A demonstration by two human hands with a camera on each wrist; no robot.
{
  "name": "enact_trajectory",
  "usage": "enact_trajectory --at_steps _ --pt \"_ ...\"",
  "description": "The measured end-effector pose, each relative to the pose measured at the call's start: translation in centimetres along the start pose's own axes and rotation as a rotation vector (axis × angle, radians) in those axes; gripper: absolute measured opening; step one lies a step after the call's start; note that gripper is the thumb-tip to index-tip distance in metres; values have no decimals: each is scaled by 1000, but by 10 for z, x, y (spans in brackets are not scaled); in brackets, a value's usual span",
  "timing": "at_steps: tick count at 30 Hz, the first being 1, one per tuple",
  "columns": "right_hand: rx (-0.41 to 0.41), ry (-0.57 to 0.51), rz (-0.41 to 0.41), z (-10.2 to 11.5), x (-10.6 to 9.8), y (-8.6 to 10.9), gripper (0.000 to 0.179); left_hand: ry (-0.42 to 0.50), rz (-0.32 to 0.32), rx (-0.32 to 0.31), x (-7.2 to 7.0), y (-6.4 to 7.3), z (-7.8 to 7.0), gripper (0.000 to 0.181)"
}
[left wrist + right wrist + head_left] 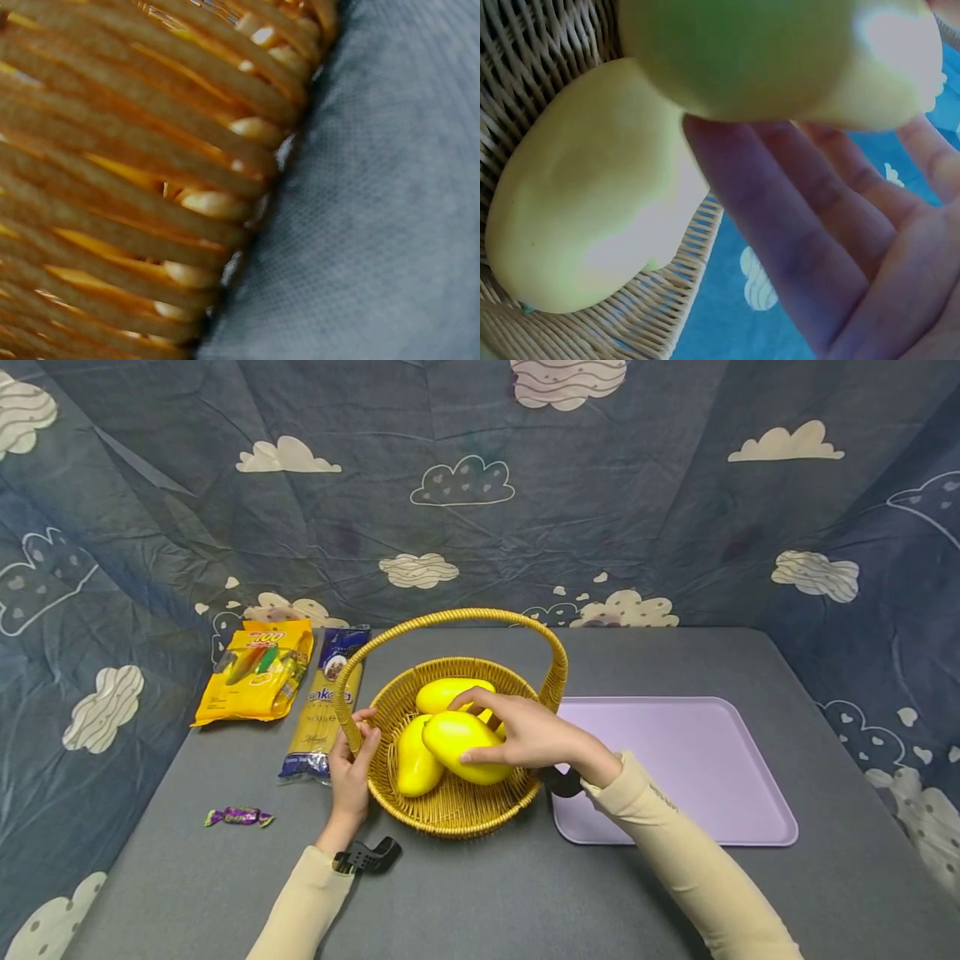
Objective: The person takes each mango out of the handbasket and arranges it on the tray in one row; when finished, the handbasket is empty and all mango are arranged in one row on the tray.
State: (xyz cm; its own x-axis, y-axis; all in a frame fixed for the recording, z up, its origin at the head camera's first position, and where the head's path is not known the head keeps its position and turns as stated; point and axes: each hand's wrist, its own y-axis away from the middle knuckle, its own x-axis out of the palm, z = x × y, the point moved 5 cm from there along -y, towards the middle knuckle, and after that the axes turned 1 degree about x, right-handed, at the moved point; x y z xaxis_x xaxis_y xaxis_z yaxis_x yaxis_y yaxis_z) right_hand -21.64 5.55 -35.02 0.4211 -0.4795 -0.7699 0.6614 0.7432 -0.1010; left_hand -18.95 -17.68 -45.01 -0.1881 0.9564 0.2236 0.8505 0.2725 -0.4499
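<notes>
Head view has the top mango [459, 739] over the middle of the basket [453, 832], pinched by the right hand [538, 728], thumb on the near side and spread fingers on the far side. The left hand [350, 781] curls thumb and fingers round the foot of the handle [465, 613] at the basket's left edge. Smooth fruit like this probably wants a hold round its widest part, wrist clear of the handle, with light left pressure steadying the basket; a hard pull could tip it.

Whether the top mango touches the left mango [417, 764] or back mango [448, 693] is hard to judge; yellow behind the right fingers may be another. The left wrist view gives only blurred weave, no fingers. Left of the basket lies the pasta [318, 727], partly covered, then the bag [255, 681]; the sweet [240, 816] is near-left, and the tray [712, 760], right, is crossed by the sleeve [675, 852].
</notes>
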Motion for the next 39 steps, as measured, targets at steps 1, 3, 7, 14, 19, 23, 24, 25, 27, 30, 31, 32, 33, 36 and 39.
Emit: enact_trajectory --at_steps 1,3,7,14,19,23,24,25,27,30,31,32,33,36,39 --pt "-1 -10 -30 1 -1 1 55 -2 -1 -1 0 0 0 5" --pt "3 -36 -83 1 -3 4 56 -3 3 -1 0 0 0 6" --pt "38 -124 -157 1 -4 12 57 -2 11 -4 0 1 0 13" --pt "76 -265 -254 0 -8 30 58 -3 8 -5 -1 0 1 10" --pt "85 -298 -323 0 -12 45 58 -1 14 -10 0 0 0 13" --pt "91 -329 -368 -2 -16 59 58 1 18 -11 0 0 -1 15" --pt "90 -334 -379 -3 -17 63 58 1 17 -13 0 0 -1 15" --pt "90 -336 -390 -4 -18 66 59 1 17 -13 0 0 -1 15" --pt "91 -341 -409 -6 -20 73 60 5 18 -14 0 1 0 15" --pt "107 -339 -434 -13 -22 84 62 7 18 -11 0 1 1 17" --pt "115 -341 -442 -16 -22 88 63 7 19 -9 0 1 1 18" --pt "124 -343 -452 -19 -23 92 64 8 20 -9 0 1 2 18" --pt "131 -345 -463 -23 -23 96 65 5 19 -8 0 1 2 17" --pt "150 -354 -501 -31 -25 107 66 6 18 -5 1 0 2 16" --pt "157 -371 -542 -38 -28 116 65 12 19 3 1 0 0 14"
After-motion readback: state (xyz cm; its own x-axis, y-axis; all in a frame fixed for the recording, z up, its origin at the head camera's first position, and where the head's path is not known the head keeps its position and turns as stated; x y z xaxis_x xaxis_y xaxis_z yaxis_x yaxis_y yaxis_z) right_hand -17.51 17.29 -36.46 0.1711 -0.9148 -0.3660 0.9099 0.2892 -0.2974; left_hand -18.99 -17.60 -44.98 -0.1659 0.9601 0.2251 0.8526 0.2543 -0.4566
